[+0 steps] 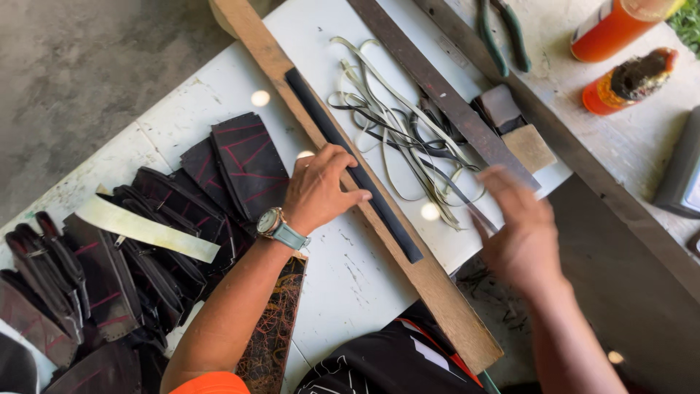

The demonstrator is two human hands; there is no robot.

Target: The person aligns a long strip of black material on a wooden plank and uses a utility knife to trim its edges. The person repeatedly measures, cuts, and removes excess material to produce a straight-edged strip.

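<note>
My left hand [321, 186], with a wristwatch on the wrist, presses down on a long black strip [350, 160] that lies along a wooden plank [430, 284] set diagonally on the white table [350, 270]. My right hand [521, 226] is blurred, fingers apart, hovering at the right of the plank near a tangle of thin pale and dark strips [397, 128]. It holds nothing that I can see.
Piles of dark cut pieces with red lines [146, 241] cover the table's left side, with a pale strip [146, 230] on top. A dark metal bar [445, 95], small blocks [514, 124], pliers [503, 33] and two orange bottles [620, 55] lie at the upper right.
</note>
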